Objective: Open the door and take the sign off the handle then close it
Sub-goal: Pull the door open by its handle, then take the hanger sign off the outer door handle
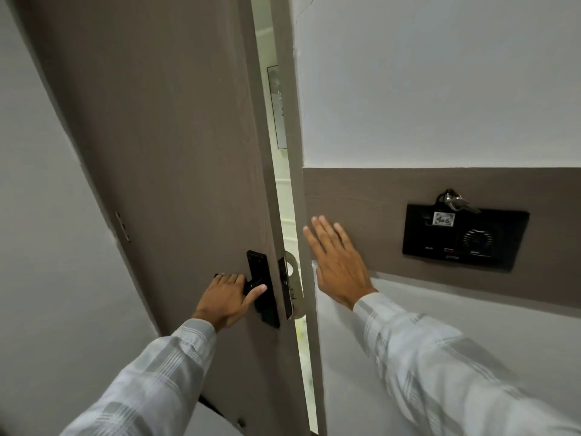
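Sign [294, 287]: head view; a pale hanger card with a round hole, on the far side of the door, showing only in the gap by the latch edge. Most of it is hidden, and the outer handle it hangs from is out of sight.
Door [176, 152]: ajar, a narrow gap to the frame [301, 278].
Handle [256, 283]: black lever on a black lock plate, inner face.
Left hand [228, 297]: closed round the lever, thumb along its top.
Right hand [338, 262]: flat and open, fingers spread, holding nothing, near the wall panel beside the frame; contact unclear.
Handling, sign: likely thin, light, bendable; it could crease or tear at the hole.
Grip, sign: best pinched at its lower body, then lifted off the lever.
Handling, door: stiff and probably heavy; it swings from the lever.
Wall: a black panel [465, 237] with keys [452, 199], well apart.
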{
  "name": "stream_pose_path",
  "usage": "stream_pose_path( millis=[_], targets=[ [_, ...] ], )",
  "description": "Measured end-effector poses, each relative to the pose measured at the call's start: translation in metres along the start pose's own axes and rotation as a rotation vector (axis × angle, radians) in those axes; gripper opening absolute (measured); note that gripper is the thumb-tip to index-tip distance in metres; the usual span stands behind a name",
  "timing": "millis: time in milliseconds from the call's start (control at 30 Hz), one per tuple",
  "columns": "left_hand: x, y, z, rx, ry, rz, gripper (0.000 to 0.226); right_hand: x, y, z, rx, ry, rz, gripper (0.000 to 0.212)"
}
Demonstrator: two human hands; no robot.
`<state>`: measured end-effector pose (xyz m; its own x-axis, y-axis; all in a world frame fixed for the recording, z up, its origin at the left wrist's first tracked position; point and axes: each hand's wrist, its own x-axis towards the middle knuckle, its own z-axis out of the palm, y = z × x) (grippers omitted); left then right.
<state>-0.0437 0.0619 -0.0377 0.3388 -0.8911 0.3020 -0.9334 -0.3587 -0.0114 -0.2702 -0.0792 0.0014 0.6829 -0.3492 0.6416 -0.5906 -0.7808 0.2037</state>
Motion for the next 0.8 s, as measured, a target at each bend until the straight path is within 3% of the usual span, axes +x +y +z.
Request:
stream_pose_path(
  millis=[133, 300, 467, 600, 733, 800],
  targets=[
    [-0.017, -0.006, -0.010, -0.022, -0.030, -0.024, 0.063, -0.021, -0.025, 0.021, 0.174, -0.023, 0.030, 0.073],
    [-0.049, -0.016, -0.022, -0.053, -0.022, -0.095, 0.067, -0.038, -0.064, 0.051, 0.466, -0.305, 0.167, 0.079],
    [-0.105, -0.021, -0.017, -0.093, 0.083, -0.193, 0.081, -0.050, -0.112, 0.072, 0.712, -0.447, 0.407, 0.101],
    [-0.151, -0.007, -0.007, -0.089, 0.244, -0.205, 0.079, -0.028, -0.143, 0.082, 1.111, -0.546, 0.567, 0.109],
    [-0.172, 0.003, -0.018, -0.028, 0.370, -0.197, 0.078, 0.008, -0.168, 0.093, 1.322, -0.641, 0.531, 0.097],
    [-0.175, 0.002, -0.029, 0.006, 0.415, -0.209, 0.077, 0.013, -0.181, 0.096, 1.358, -0.693, 0.500, 0.075]
  ],
)
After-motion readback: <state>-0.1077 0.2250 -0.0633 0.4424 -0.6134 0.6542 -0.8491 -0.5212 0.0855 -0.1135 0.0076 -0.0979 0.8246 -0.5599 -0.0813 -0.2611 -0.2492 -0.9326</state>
